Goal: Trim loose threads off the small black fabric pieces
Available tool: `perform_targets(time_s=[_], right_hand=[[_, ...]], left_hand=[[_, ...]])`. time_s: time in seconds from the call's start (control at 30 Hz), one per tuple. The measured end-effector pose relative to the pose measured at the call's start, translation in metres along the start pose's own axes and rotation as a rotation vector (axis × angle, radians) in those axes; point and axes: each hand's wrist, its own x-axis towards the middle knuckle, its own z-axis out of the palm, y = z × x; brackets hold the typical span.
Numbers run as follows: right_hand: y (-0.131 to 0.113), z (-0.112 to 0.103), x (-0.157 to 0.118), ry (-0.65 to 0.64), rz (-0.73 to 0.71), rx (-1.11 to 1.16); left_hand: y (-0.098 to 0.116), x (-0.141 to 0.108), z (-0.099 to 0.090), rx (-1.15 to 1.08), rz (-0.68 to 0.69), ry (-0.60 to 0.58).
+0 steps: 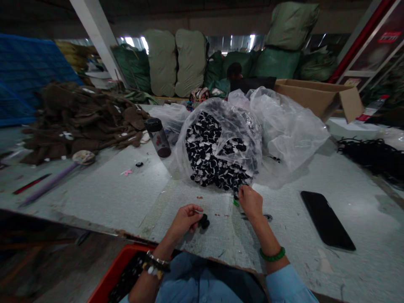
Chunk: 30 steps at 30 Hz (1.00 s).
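A clear plastic bag full of small black and white pieces lies open toward me on the table. My left hand is over the table near its front edge, its thumb and fingers closed on a small black piece. At the bag's lower right mouth is my right hand, its fingertips pinched together beside a small black piece and a green item. What those fingertips hold is too small to make out. Partly behind my right wrist lies a dark metal tool.
A black phone lies to the right. Left of the bag stands a dark bottle, with brown fabric beyond it. Black cords are at the far right. An orange bin sits below the table edge.
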Motion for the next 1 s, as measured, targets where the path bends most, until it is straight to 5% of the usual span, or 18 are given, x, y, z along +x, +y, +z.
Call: perform_targets(time_s=[0.23, 0.47, 0.7, 1.0], right_hand=[[0.001, 0.001, 0.002, 0.009, 0.018, 0.031], [0.017, 0.001, 0.001, 0.108, -0.015, 0.461], [0.013, 0.004, 0.004, 0.026, -0.040, 0.349], [0.011, 0.003, 0.004, 0.009, -0.101, 0.510]], left_hand=[[-0.007, 0.003, -0.005, 0.131, 0.073, 0.083], [-0.004, -0.004, -0.010, 0.460, 0.347, 0.230], [0.000, -0.008, -0.003, 0.528, 0.445, 0.213], [0.007, -0.011, 0.012, 0.485, 0.553, 0.205]])
